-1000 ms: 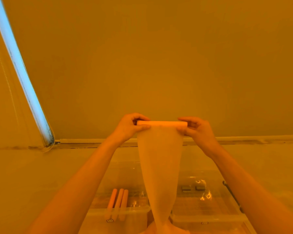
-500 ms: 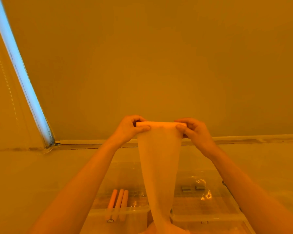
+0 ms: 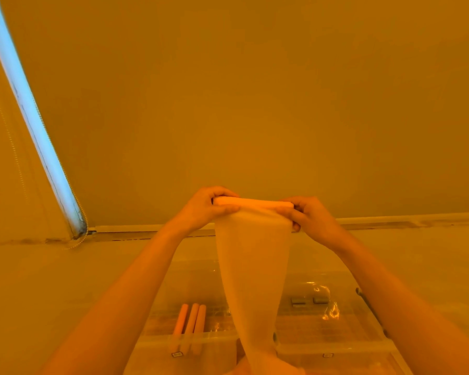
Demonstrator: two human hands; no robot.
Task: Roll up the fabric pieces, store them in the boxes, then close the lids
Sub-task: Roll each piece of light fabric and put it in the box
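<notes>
Main risk, as I judge it: the roll (image 3: 252, 203) going loose or coning at one end. The hands grip only its two ends, so the middle winds with nothing pressing on it. If one hand turns faster than the other, the layers would likely creep sideways and one end would stick out. A lopsided roll might not lie neatly beside the three finished rolls (image 3: 190, 324).

Second risk: the hanging fabric (image 3: 252, 280) is long and narrows toward the bottom, where it bunches at the lower edge of the view (its far end cannot be seen). If that end snags on a box rim, the pull could drag the roll out of the fingers.

Grip: the left hand (image 3: 203, 208) has fingers curled over the top of the roll's left end and the thumb under it, pinching. The right hand (image 3: 307, 216) does the same at the right end, fingers wrapped round the front. Both are closed on the roll, neither spread.

Position, all relative to the roll: it is held level in the air between the two hands. The loose fabric drops straight down from its underside. Below that, the left box (image 3: 157, 345) holds the three finished rolls, below and left of the roll. The right box (image 3: 336, 347) sits below and right (two small dark items inside, too small to identify). The hanging fabric falls roughly between the two boxes.
</notes>
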